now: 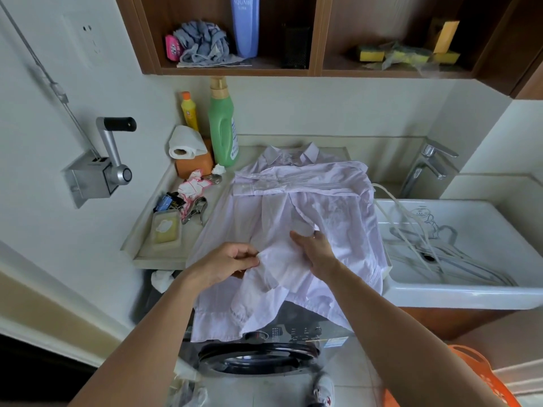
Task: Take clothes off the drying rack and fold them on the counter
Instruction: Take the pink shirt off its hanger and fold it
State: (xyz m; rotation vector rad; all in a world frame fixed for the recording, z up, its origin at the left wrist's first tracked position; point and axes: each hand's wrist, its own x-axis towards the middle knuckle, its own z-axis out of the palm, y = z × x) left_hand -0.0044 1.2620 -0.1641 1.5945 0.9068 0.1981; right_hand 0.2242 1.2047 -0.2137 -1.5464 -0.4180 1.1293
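On the pale surface (pixel 164 254) over a washing machine (pixel 258 353), a fold of the lilac shirt (pixel 308 186) is pinched by the left hand (pixel 226 262) and its middle pressed by the flat-fingered right hand (pixel 316 249), the collar laid toward the wall, the hem hung over the front edge.

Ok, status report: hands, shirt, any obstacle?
Left hand pinches fold of pale lilac collared shirt; right hand presses it. Shirt on beige counter, hem overhanging. Metal clips beside it.
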